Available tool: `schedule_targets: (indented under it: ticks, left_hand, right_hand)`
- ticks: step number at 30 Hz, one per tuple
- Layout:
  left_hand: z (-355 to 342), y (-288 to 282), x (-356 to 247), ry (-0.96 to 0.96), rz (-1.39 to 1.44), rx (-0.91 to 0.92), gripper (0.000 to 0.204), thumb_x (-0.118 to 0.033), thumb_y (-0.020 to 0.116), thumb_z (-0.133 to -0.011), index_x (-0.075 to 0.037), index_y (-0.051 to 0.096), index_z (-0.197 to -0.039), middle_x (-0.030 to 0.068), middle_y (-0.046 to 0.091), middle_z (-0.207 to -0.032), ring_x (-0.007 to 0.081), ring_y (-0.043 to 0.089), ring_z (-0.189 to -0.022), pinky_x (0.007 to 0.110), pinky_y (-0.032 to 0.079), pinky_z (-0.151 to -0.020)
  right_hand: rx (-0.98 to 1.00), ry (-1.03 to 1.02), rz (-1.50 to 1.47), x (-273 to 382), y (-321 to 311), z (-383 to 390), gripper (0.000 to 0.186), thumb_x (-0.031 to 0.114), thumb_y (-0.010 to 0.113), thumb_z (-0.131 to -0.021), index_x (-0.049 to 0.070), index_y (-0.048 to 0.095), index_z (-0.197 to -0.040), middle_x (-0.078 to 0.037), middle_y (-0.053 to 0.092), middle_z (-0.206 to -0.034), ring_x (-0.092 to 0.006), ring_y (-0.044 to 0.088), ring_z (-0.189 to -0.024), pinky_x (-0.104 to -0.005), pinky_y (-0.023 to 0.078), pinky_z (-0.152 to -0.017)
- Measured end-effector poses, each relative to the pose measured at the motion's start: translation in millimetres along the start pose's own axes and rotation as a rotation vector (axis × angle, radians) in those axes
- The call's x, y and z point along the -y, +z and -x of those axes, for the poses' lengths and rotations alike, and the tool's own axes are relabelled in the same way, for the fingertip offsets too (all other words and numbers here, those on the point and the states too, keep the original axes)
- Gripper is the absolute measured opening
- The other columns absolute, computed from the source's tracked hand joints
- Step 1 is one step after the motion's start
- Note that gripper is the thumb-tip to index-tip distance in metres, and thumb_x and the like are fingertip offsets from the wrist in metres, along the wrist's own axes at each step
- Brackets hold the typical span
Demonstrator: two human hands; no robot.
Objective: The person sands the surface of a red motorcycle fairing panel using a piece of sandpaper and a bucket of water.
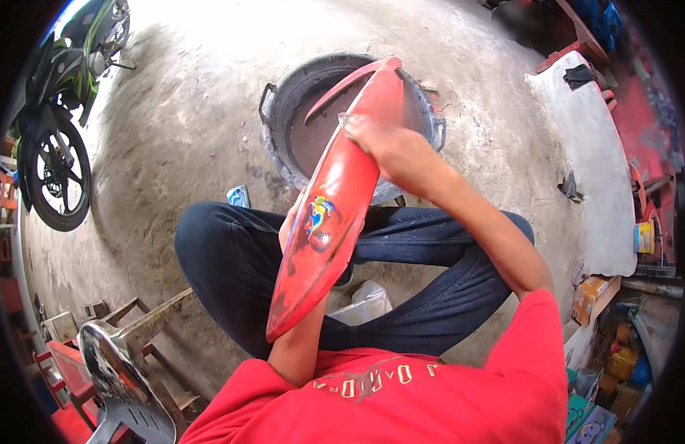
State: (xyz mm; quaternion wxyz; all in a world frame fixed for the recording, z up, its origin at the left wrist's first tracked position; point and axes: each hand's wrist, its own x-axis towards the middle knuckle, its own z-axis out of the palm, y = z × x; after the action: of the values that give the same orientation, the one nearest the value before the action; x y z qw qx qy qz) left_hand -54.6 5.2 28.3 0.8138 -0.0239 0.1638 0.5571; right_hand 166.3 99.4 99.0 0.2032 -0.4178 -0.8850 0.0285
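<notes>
A long, glossy red motorcycle body panel [335,200] lies slanted across my lap, its far tip over a round black tub [277,152]. A thin curved red arm branches from that tip. A blue, yellow and white sticker marks the near half, and dark smudges run toward the near tip. My left hand [286,228] grips the panel from beneath, mostly hidden by it. Pressed on the panel's upper half is my right hand [387,148], slightly blurred, with fingers curled toward the left edge. Something small and greyish shows at its fingertips, too unclear to name. Murky brownish water fills the tub.
A small blue packet [238,196] lies on the concrete by my left knee. Clear plastic [368,302] sits between my legs. A motorcycle [61,140] stands far left, a worn chair [124,377] near left. Along the right are a pale slab [587,163] and a cardboard box [590,300].
</notes>
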Motion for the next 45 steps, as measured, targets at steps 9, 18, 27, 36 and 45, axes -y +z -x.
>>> schedule_targets:
  ticks: [9, 18, 27, 36, 45]
  left_hand:
    - [-14.3, -54.3, 11.0, 0.081, 0.169, -0.030, 0.041, -0.022, 0.044, -0.110, 0.006, 0.059, -0.135, 0.0260, 0.069, -0.125, 0.0390, 0.072, -0.106, 0.057, 0.060, -0.091]
    - [-2.7, -26.8, 7.7, 0.154, 0.284, 0.020, 0.044, -0.025, 0.042, -0.110, 0.006, 0.056, -0.139, 0.0284, 0.067, -0.129, 0.0413, 0.071, -0.108, 0.057, 0.059, -0.094]
    - [0.1, 2.2, -1.9, -0.031, 0.420, 0.166, 0.050, -0.032, 0.047, -0.109, 0.006, 0.056, -0.139, 0.0289, 0.066, -0.130, 0.0419, 0.068, -0.114, 0.054, 0.057, -0.099]
    - [-9.1, -22.6, -1.5, -0.123, 0.420, 0.253, 0.047, -0.028, 0.046, -0.109, 0.005, 0.054, -0.142, 0.0273, 0.063, -0.134, 0.0390, 0.066, -0.117, 0.055, 0.054, -0.103]
    - [6.1, 20.3, 0.2, -0.094, 0.333, 0.264, 0.050, -0.031, 0.045, -0.108, 0.004, 0.054, -0.143, 0.0279, 0.062, -0.141, 0.0424, 0.064, -0.123, 0.060, 0.050, -0.105]
  right_hand:
    - [-0.035, -0.212, 0.012, 51.8, -1.0, -2.4, 0.043, 0.010, 0.062, -0.091, -0.004, 0.064, -0.131, -0.021, 0.070, -0.131, -0.0302, 0.069, -0.123, -0.0418, 0.054, -0.107]
    - [-0.046, -0.288, -0.040, 59.4, -10.2, 4.3, 0.042, 0.010, 0.056, -0.096, -0.002, 0.062, -0.136, -0.022, 0.067, -0.136, -0.0324, 0.066, -0.127, -0.0412, 0.053, -0.109]
    - [-0.075, -0.312, -0.217, 67.4, -9.9, 20.4, 0.040, 0.011, 0.054, -0.097, -0.003, 0.063, -0.134, -0.023, 0.069, -0.132, -0.0323, 0.069, -0.121, -0.0406, 0.055, -0.107]
    - [0.028, -0.123, -0.023, 43.4, -11.8, 24.8, 0.043, 0.008, 0.056, -0.096, -0.003, 0.061, -0.137, -0.022, 0.065, -0.140, -0.0348, 0.063, -0.133, -0.0428, 0.050, -0.114]
    - [0.047, -0.049, -0.078, 53.6, -16.3, 22.6, 0.041, 0.008, 0.055, -0.096, -0.005, 0.063, -0.133, -0.023, 0.067, -0.135, -0.0342, 0.065, -0.129, -0.0436, 0.052, -0.112]
